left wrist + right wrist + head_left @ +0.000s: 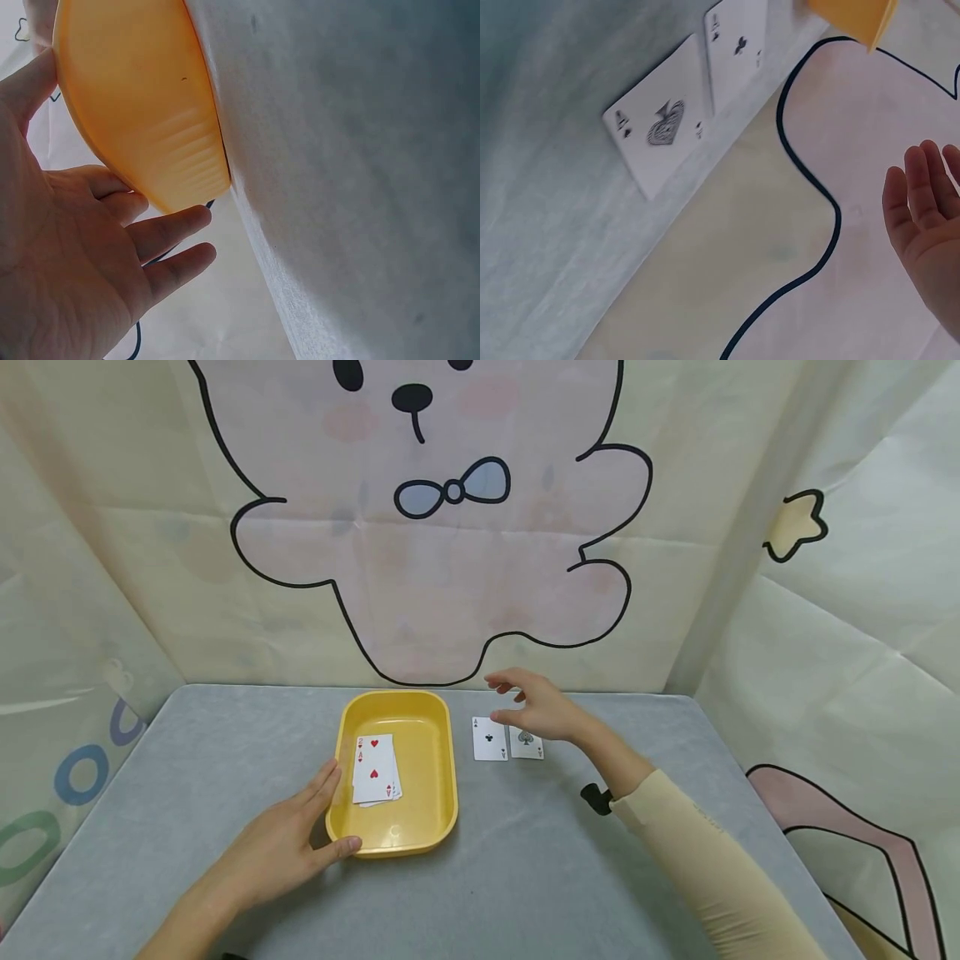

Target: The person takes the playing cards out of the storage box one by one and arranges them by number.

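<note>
Thumb and fingers of the left hand (pixel 288 835) grip the near left side of one yellow tray (pixel 416 825); the right hand (pixel 542 706), empty, is raised with fingers loosely bent and thumb apart. Near it, untouched, two cards lie side by side right of the tray: one ace of clubs (pixel 489 749) and one ace of spades (pixel 527 751). Inside the tray, one heart card (pixel 373 768) tops at least one more

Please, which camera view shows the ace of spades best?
The right wrist view: the ace of spades lies fully uncovered. In the head view, the right hand partly hides it; the left wrist view does not show it.
</note>
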A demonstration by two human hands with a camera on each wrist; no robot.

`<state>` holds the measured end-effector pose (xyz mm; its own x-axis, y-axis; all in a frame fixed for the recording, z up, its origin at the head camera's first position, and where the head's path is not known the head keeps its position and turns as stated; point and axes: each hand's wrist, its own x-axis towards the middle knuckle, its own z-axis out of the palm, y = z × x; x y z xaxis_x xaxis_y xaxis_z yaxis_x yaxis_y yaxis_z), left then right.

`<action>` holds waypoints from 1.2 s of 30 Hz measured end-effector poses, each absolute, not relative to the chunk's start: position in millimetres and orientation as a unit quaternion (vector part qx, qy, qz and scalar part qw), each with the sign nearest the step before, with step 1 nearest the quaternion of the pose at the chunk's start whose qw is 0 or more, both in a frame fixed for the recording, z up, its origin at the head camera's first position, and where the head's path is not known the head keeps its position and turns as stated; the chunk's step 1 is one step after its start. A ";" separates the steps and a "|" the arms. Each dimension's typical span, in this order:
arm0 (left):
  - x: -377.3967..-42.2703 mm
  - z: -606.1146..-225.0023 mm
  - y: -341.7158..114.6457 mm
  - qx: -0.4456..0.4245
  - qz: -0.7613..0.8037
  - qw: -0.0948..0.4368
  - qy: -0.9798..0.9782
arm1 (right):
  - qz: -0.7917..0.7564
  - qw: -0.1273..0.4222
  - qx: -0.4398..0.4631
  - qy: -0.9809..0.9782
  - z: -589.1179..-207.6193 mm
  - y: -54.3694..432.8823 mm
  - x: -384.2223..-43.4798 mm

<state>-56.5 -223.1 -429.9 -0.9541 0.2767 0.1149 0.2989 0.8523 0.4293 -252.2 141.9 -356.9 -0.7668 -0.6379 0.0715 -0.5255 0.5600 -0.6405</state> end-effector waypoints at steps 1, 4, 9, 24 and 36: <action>-56.4 -430.0 -223.1 -0.149 -0.227 0.025 -0.962 | -0.335 0.084 -0.333 0.877 -356.3 139.4 -251.5; -55.6 -430.4 -222.9 -0.149 -0.229 0.024 -0.962 | -0.341 0.081 -0.339 0.873 -354.4 131.4 -249.3; -55.1 -430.9 -223.0 -0.148 -0.231 0.025 -0.961 | -0.358 0.079 -0.349 0.863 -353.5 118.2 -245.5; -55.7 -430.8 -223.1 -0.149 -0.233 0.021 -0.961 | -0.388 0.081 -0.357 0.846 -363.6 79.0 -232.2; -57.9 -429.5 -223.2 -0.146 -0.233 0.010 -0.961 | -0.408 0.100 -0.361 0.833 -373.1 42.8 -223.1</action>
<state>-57.9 -223.2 -429.5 -0.9572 0.2757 0.0882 0.2855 0.8484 0.4458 -223.1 42.8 -373.1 -0.7193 -0.6826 0.1291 -0.5201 0.4059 -0.7515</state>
